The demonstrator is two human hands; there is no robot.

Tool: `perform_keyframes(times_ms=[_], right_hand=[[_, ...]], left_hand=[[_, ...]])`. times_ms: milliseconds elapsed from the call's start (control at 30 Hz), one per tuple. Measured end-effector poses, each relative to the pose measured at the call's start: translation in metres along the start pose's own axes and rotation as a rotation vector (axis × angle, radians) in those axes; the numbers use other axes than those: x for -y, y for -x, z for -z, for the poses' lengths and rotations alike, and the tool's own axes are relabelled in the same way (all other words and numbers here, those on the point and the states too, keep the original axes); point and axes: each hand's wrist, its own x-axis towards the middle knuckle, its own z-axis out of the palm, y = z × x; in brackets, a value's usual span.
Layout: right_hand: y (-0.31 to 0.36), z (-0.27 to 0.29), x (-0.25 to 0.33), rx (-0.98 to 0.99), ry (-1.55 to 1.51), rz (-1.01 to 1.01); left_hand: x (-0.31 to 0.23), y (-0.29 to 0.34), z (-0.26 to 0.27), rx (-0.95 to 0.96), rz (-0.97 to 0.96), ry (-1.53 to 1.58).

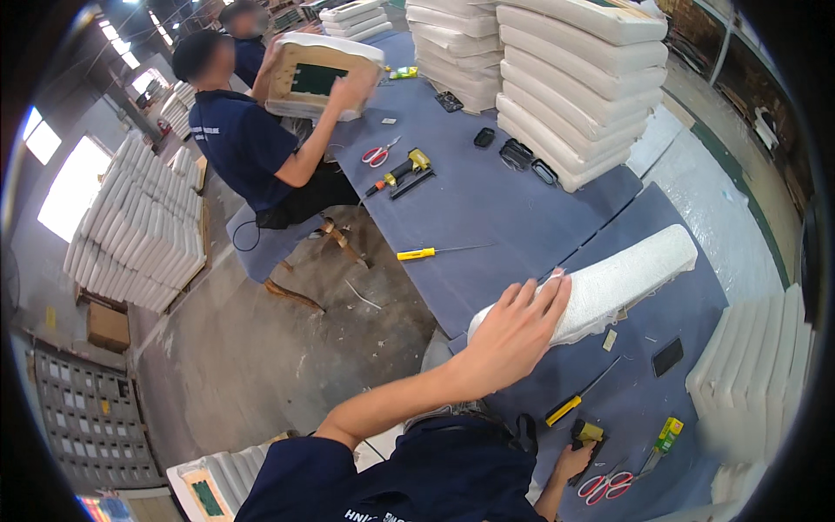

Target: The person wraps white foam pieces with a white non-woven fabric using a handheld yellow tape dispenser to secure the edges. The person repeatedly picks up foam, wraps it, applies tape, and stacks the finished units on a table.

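My left hand (519, 326) lies flat, fingers apart, on the near end of a long white foam seat cushion (631, 274) that lies across the blue-grey table cover (487, 209). Low in the picture my right hand (570, 463) is closed around a black and yellow staple gun (589, 433) resting on the table. A yellow-handled screwdriver (570, 404) lies just above that hand. Red-handled scissors (605, 485) lie to its right.
A black phone (668, 357) and a yellow-green tool (666, 435) lie by white cushions (757, 365) at right. Tall cushion stacks (574, 78) stand at the back. Across the table a seated person (252, 148) holds a cushion base (317, 76), near scissors (377, 155), a tool (404, 170) and a screwdriver (417, 253).
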Motion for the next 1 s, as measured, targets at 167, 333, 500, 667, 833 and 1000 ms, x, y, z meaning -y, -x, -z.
perform_keyframes(times_ms=[167,333,500,667,833,1000], right_hand=[[-0.024,0.004,-0.032,0.095,-0.149,0.074],[-0.033,0.08,-0.005,0.187,-0.734,0.136],[-0.008,0.143,0.107,0.316,-1.018,-0.157],[0.006,0.174,0.22,0.407,-1.386,0.18],[0.024,0.247,0.303,0.348,-1.373,0.581],[0.03,0.255,0.333,0.192,-1.334,0.784]], left_hand=[[0.03,-0.034,-0.037,-0.107,-0.003,-0.126],[0.077,-0.031,-0.029,-0.081,-0.037,0.011],[0.077,-0.039,-0.019,0.065,0.001,0.015],[0.082,-0.039,-0.022,0.065,-0.095,-0.04],[0.078,-0.036,-0.019,0.045,-0.107,-0.073],[0.07,-0.037,-0.018,0.036,-0.106,-0.082]])
